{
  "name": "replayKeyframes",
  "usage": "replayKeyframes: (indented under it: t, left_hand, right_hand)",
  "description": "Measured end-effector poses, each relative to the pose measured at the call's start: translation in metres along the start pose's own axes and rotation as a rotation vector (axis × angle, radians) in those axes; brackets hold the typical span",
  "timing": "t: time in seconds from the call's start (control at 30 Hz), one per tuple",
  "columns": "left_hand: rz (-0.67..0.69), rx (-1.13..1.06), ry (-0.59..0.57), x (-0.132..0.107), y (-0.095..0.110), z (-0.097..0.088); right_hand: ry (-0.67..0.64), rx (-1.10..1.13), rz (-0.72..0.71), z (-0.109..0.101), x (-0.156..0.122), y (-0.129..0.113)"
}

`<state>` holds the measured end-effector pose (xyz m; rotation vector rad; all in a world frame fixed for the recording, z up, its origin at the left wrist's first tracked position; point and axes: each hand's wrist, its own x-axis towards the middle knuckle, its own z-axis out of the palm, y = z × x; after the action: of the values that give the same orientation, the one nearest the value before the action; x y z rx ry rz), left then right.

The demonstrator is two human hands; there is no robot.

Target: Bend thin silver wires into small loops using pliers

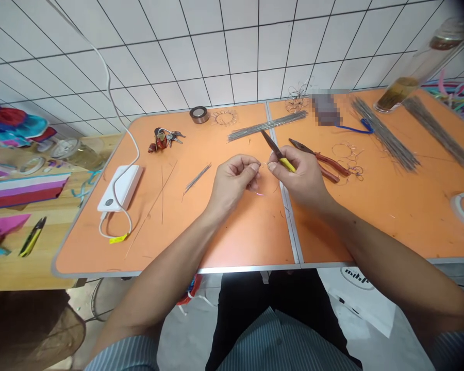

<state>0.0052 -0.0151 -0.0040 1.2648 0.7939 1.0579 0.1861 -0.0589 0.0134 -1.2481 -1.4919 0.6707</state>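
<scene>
The left hand [232,180] is curled, with thumb and forefinger pinched together on a thin wire [263,164] that runs across the small gap between the hands. The right hand [298,178] is closed around a yellow-handled knife [287,165], its dark blade angled up and to the far left; the fingers partly cover the grip. The wire sits just above the orange surface [235,242], and a faint loop of it seems to curve below the fingers.

The wire looks very light, thin and springy, so it will likely bend easily and may slip from a loose grip. Holding it close to the working point, between fingertips, seems the surest way to control it.

Red-handled pliers [320,162] lie just right of the right hand, beside loose wire loops [346,157]. A straight wire bundle [266,126] lies farther off.

The fingers hide the exact point where the wire meets the blade, and whether they touch cannot be told. A pixelated object [325,109] at the far edge cannot be made out.
</scene>
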Motion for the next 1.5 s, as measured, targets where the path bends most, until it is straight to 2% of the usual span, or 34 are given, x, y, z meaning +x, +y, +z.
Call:
replayKeyframes:
  t: [0.37, 0.97, 1.13, 1.3, 1.5]
  left_hand:
    - [0.107, 0.098, -0.025, 0.001, -0.001, 0.001]
    - [0.035, 0.11, -0.009, 0.003, -0.004, 0.001]
    - [-0.002, 0.08, -0.03, 0.004, -0.003, -0.002]
    - [0.091, 0.057, 0.055, 0.004, -0.003, -0.005]
    - [0.146, 0.015, 0.013, 0.003, 0.002, -0.006]
  right_hand:
    - [-0.011, 0.002, 0.03, 0.002, 0.002, 0.001]
    - [-0.069, -0.035, 0.021, 0.002, 0.004, 0.012]
    - [-0.03, -0.03, 0.053, 0.002, 0.005, 0.011]
    - [0.024, 0.012, 0.05, 0.001, 0.006, 0.011]
    - [0.061, 0.044, -0.034, 0.0, 0.007, 0.011]
